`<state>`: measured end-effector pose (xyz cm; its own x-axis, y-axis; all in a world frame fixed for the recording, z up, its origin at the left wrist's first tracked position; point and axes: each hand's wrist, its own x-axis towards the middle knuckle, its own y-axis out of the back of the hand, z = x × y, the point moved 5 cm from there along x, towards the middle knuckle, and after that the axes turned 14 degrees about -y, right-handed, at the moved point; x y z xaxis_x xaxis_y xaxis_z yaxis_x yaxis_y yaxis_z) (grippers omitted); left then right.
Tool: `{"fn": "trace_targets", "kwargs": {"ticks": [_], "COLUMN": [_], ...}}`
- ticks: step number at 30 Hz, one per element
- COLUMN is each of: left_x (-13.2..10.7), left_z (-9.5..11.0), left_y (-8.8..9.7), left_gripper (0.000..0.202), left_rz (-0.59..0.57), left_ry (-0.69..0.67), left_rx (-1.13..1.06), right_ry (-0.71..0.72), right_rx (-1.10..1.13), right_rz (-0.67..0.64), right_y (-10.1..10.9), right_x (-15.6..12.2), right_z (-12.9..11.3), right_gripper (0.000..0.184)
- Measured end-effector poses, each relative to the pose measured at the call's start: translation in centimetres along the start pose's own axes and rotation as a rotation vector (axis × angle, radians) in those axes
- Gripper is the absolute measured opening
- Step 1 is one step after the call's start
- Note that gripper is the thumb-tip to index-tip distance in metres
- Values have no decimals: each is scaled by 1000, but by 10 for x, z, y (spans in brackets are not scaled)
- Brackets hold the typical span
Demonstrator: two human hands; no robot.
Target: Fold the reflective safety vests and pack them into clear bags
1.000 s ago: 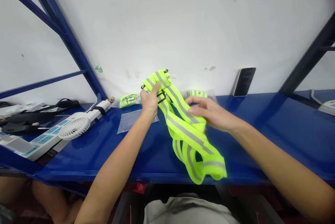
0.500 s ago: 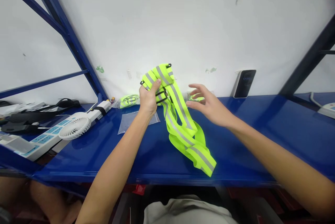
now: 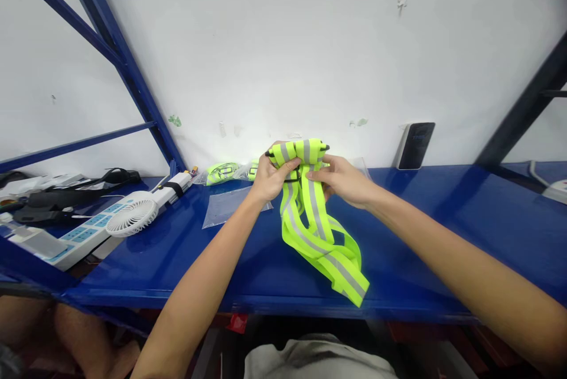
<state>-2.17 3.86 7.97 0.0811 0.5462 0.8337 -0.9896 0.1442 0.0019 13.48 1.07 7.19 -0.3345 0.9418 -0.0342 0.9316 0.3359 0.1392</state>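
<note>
Between both hands is a neon-yellow reflective strap (image 3: 316, 208) with grey stripes and black buckles. Its upper part is bunched in folds; the long loops hang down over the blue shelf, with one end near the front edge. My left hand (image 3: 270, 178) is closed on the left of the bundle, thumb across the folds. On the other side my right hand (image 3: 341, 180) grips the right of the bundle, thumb in front and fingers partly hidden behind. Behind them along the wall lie bagged neon-yellow straps (image 3: 222, 172).
A flat clear plastic bag (image 3: 228, 206) lies on the blue shelf (image 3: 416, 231). To the left are a white fan (image 3: 132, 218), a power strip (image 3: 86, 231) and black straps (image 3: 66, 195). A phone-like device (image 3: 415, 146) leans on the wall. Another person's legs (image 3: 84, 332) show at lower left.
My right hand has moved left from open air and taken hold of the strap. My left hand has lowered the folded part and shifted it right.
</note>
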Motion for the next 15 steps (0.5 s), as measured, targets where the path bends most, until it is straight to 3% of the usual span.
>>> {"fn": "trace_targets", "kwargs": {"ticks": [8,10,15], "left_x": [-4,-7,-18], "left_z": [1,0,-3], "left_y": [-7,-7,-12], "left_gripper": [18,19,33], "left_rz": [-219,-271,-454], "left_ry": [-156,-159,-61], "left_rx": [115,144,146], "right_ry": [-168,-216,-326], "right_rx": [461,509,577], "right_rz": [-286,-267,-159], "right_y": [-2,0,2], "right_x": [-3,-1,3], "right_z": [10,12,28], "right_gripper": [26,28,13]}}
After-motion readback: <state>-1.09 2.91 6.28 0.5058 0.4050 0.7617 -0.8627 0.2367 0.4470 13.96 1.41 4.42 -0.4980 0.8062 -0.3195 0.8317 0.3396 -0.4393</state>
